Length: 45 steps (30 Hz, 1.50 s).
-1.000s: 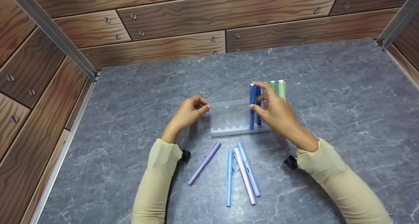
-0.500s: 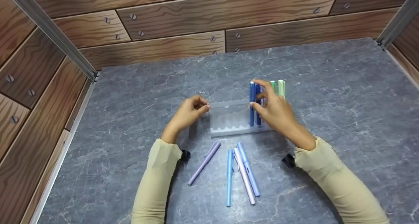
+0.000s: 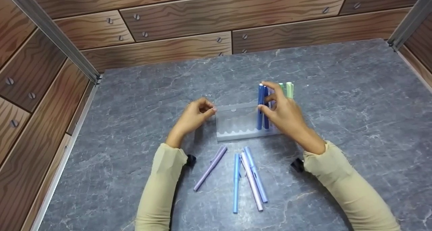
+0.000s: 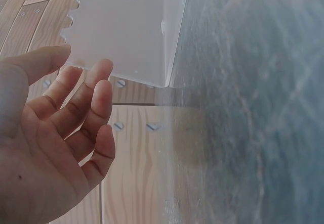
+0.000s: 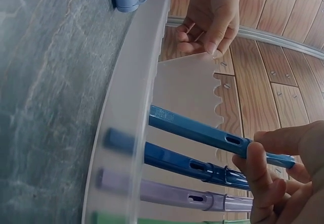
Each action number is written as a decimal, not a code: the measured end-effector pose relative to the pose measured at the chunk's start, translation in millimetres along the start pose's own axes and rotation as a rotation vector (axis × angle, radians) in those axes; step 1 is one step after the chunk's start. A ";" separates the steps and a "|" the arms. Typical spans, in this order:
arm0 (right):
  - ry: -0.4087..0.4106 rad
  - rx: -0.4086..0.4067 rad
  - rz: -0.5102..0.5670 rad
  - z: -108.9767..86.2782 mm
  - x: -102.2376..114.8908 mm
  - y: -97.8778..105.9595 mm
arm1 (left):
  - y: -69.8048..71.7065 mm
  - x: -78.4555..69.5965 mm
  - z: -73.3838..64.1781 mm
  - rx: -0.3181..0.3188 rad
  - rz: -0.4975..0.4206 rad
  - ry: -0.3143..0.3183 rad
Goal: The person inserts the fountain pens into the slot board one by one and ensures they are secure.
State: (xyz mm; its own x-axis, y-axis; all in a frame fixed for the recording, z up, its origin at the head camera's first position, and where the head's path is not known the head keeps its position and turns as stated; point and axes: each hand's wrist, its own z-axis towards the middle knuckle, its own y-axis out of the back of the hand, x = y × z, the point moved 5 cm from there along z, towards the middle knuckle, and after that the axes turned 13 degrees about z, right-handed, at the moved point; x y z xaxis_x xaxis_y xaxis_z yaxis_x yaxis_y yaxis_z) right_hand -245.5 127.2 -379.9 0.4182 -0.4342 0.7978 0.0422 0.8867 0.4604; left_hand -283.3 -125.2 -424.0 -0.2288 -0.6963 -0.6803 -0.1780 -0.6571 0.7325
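Note:
A translucent pen rack (image 3: 236, 119) with a notched lower ledge stands on the table. At its upper left corner my left hand (image 3: 194, 118) pinches the edge between thumb and forefinger. My right hand (image 3: 285, 112) holds a blue pen (image 3: 260, 118) upright, the thumb on its side and the forefinger at its top. In the right wrist view, that pen's lower end is right at the ledge's edge. Beside it, a darker blue pen (image 5: 174, 161), a purple pen (image 5: 172, 193) and a green pen (image 5: 177, 221) have their ends inside the ledge. A light green pen (image 3: 290, 89) shows behind my right hand.
In front of the rack lie several loose pens: a purple pen (image 3: 211, 168) at the left, then a light blue pen (image 3: 236, 183), a lilac pen (image 3: 252, 182) and a periwinkle pen (image 3: 260, 187) close together. Wood-patterned walls (image 3: 179, 25) border the grey marbled table (image 3: 135, 99).
The blue pen's lower end has shifted back from over the ledge's front to line up with the darker blue pen. My right hand moved slightly with it; my left hand stays put.

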 end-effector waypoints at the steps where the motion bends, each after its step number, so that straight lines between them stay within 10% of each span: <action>1: 0.004 0.004 -0.001 0.1 -0.1 -0.6 | 0.1 0.1 -0.1 0.000 0.001 0.002; 45: 0.058 0.041 -0.199 -2.1 -4.6 -10.7 | 0.4 0.7 0.1 0.002 -0.004 -0.002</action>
State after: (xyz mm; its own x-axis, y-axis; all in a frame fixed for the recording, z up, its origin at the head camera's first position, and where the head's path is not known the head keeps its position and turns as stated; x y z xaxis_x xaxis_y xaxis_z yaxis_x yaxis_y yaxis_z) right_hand -246.0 120.0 -389.3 0.4570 -0.5895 0.6661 0.0931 0.7765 0.6233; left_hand -283.5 -125.9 -424.1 -0.2303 -0.6931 -0.6831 -0.1803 -0.6594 0.7298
